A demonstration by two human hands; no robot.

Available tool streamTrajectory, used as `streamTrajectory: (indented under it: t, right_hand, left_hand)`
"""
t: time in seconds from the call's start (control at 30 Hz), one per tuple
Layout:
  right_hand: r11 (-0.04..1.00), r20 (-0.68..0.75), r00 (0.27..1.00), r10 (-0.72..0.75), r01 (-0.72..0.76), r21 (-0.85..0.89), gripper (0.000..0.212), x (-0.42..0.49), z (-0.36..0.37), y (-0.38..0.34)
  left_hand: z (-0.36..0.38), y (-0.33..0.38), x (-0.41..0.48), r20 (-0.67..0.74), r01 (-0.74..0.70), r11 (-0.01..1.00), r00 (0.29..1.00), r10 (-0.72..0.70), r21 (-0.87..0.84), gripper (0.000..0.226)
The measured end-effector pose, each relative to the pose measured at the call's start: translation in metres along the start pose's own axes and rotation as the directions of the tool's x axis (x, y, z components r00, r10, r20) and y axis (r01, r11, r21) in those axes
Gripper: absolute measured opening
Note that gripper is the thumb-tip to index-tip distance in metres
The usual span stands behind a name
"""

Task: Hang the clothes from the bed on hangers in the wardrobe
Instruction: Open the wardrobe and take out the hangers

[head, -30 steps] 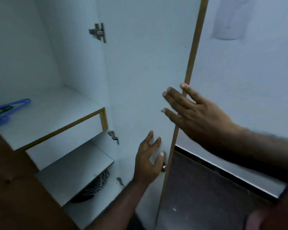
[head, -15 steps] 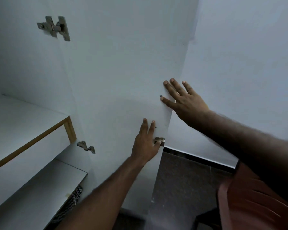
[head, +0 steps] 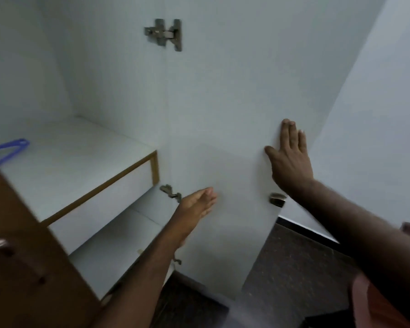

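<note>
The white wardrobe door (head: 223, 102) stands swung wide open in front of me, its inner face toward the camera. My right hand (head: 290, 159) presses flat on that face near the door's free edge, fingers straight and pointing up. My left hand (head: 198, 204) is lower and nearer the hinge side, fingers straight, palm turned up, close to the door. A blue hanger (head: 8, 147) lies on the white shelf (head: 64, 162) inside the wardrobe at the far left. No clothes are in view.
A metal hinge (head: 166, 34) sits high on the door, another hinge (head: 171, 191) lower by the shelf. A small metal catch (head: 277, 199) sits at the door edge. The brown left door (head: 21, 252) fills the lower left. Dark floor (head: 294, 268) lies to the right, below a white wall (head: 369, 138).
The door has swung further open. My right hand turned upright and lies flat on it. My left hand slid left toward the hinge side and turned palm up. The view shifted back left.
</note>
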State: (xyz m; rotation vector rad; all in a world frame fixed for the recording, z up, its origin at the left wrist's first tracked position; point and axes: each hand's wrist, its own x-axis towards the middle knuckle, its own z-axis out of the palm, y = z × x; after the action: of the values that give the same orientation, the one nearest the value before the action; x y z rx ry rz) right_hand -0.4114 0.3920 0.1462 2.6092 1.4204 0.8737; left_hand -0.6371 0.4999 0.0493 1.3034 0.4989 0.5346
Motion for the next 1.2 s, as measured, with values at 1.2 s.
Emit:
streamTrajectory:
  t: [1.2]
  right_hand:
    - [-0.616, -0.312, 0.544, -0.779, -0.575, 0.538, 0.081, 0.015, -0.135, -0.367]
  left_hand:
    - [-0.086, 0.036, -0.191, -0.948, -0.129, 0.968, 0.212, 0.239, 0.215, 0.059]
